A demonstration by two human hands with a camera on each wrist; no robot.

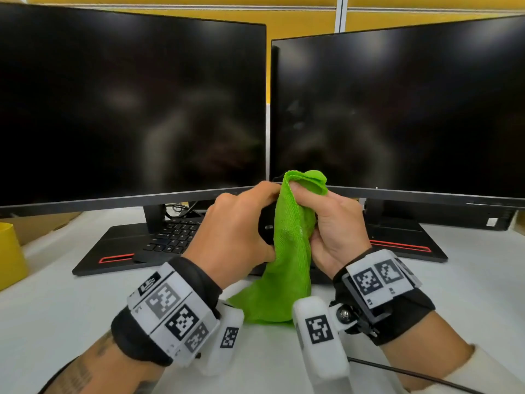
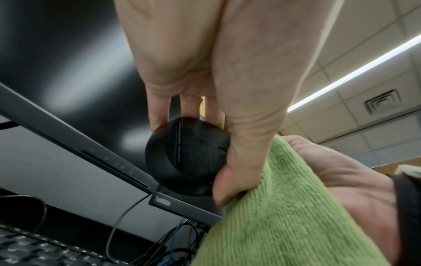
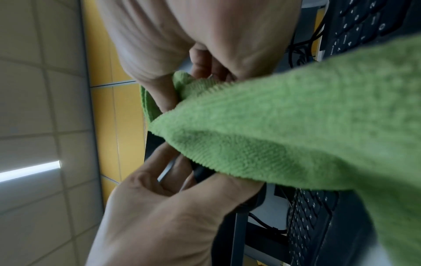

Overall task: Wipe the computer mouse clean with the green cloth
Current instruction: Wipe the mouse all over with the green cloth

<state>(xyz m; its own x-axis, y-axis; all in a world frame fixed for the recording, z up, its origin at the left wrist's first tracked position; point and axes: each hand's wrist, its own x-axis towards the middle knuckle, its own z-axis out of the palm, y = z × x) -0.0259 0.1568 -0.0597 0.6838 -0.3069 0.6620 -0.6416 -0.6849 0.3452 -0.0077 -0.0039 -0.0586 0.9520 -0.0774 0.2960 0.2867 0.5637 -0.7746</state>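
My left hand [image 1: 235, 223] grips the black computer mouse [image 1: 267, 226] and holds it up in the air in front of the two monitors. In the left wrist view the mouse [image 2: 189, 153] sits between my fingers and thumb, its underside facing the camera. My right hand [image 1: 332, 223] holds the green cloth [image 1: 289, 251] bunched in its fingers and presses it against the mouse's right side. The cloth's lower end hangs down to the desk. In the right wrist view the cloth [image 3: 284, 129] covers most of the mouse.
Two dark monitors [image 1: 127, 109] [image 1: 397, 115] stand close behind my hands on black bases. A black keyboard [image 1: 173, 234] lies under the left monitor. A yellow object [image 1: 10, 257] sits at the left edge of the white desk [image 1: 71, 308]. Cables [image 2: 127, 221] run behind the monitors.
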